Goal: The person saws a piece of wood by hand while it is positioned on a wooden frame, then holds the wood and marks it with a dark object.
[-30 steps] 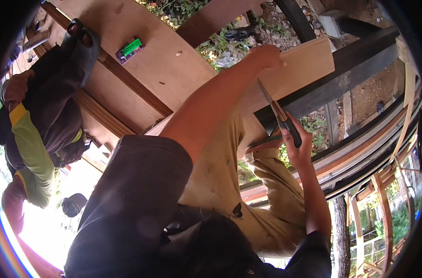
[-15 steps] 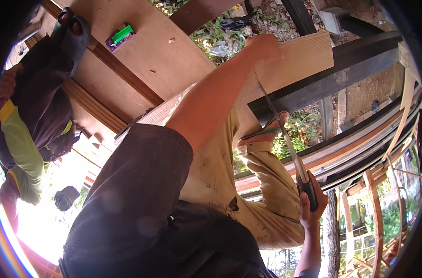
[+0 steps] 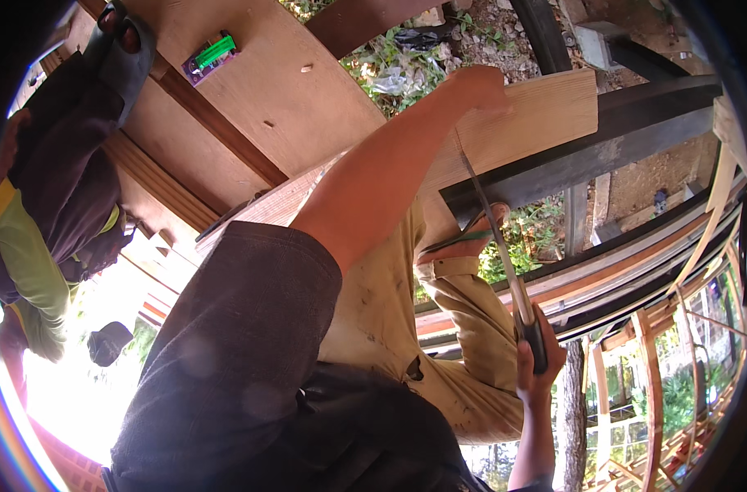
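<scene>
A pale wooden board (image 3: 554, 107) lies slantwise ahead of me, its right end over a dark beam. My left hand (image 3: 482, 88) is closed over the far edge of this board; its fingertips are partly hidden. In my right hand (image 3: 539, 384), at lower right, is the dark handle of a handsaw (image 3: 490, 215), fingers wrapped round it. The narrow blade slants up and left from the handle to the board, meeting it just nearer than my left hand. My left forearm crosses above the board's left part and hides some of it.
A wide plank surface (image 3: 250, 74) at upper left carries a small green-and-dark item (image 3: 213, 59). Beyond the board runs a dark beam (image 3: 603, 148). Stacked timber (image 3: 619, 275) lies at right. Another person (image 3: 53, 172) is at the far left.
My right hand and the saw handle have shifted a little to the left, closer to the board. My left hand keeps its hold. The whole view has moved slightly.
</scene>
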Tool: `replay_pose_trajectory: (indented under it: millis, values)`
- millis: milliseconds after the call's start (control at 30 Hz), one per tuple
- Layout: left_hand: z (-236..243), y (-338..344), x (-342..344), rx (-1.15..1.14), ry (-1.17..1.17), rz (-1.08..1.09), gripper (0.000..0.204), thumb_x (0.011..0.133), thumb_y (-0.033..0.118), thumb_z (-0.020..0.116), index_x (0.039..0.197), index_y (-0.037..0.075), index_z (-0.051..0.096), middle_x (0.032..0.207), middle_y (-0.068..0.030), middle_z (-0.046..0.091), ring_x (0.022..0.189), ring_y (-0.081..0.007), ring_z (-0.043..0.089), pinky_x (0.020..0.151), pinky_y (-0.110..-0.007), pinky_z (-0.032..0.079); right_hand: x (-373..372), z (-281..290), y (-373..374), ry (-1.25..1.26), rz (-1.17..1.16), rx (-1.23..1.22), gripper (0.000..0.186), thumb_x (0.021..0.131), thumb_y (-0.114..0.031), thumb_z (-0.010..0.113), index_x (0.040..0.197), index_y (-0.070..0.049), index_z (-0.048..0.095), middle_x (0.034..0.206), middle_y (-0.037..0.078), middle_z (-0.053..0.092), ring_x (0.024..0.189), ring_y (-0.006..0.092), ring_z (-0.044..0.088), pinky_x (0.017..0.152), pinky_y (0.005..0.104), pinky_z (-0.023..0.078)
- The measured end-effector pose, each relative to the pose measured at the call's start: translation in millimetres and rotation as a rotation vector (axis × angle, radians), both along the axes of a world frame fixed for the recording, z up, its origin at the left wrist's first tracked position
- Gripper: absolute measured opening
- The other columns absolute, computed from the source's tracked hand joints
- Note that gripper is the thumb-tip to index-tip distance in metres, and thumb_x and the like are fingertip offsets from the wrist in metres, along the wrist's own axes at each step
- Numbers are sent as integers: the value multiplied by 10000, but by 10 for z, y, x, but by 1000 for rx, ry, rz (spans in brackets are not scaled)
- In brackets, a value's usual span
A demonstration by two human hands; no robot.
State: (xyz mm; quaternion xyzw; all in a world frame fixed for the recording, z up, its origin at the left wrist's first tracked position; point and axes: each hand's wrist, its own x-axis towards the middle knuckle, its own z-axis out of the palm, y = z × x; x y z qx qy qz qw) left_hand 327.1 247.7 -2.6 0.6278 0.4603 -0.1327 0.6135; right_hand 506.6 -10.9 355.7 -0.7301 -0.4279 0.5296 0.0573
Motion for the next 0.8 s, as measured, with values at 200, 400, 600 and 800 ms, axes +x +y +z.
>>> replay_pose_trajectory:
  millis: [200, 400, 600, 800]
  values:
    - [147, -61, 448, 18, -23, 167, 708, 839, 484, 811, 1323, -17, 685, 1348, -236, 674, 1249, -402, 656, 1057, -484, 519, -144, -1221, 443, 90, -1, 84, 509, 1021, -229, 638, 1424, 80, 591, 827, 66, 675, 701, 93, 567, 630, 280, 479]
    - [-53, -34, 292, 57, 6, 167, 675, 836, 487, 811, 1302, 8, 713, 1330, -234, 681, 1243, -409, 658, 1052, -477, 525, -177, -645, 246, 5, -14, 2, 619, 999, -363, 651, 1430, 78, 592, 916, 107, 718, 761, 120, 635, 687, 281, 517]
    - [-21, -97, 320, 133, 37, 243, 598, 832, 489, 775, 1208, 24, 758, 1260, -210, 727, 1182, -385, 698, 1003, -492, 555, 184, -278, -317, -48, 53, 103, 657, 1011, -393, 630, 1429, 110, 573, 967, 145, 769, 842, 161, 735, 726, 292, 561]
    - [0, -77, 519, 63, 11, 180, 612, 836, 498, 788, 1205, 10, 765, 1200, -229, 745, 1134, -393, 718, 974, -484, 563, -376, -1549, 481, 89, -33, 222, 492, 1024, -222, 639, 1445, 31, 601, 753, 38, 641, 658, 87, 574, 589, 272, 473]
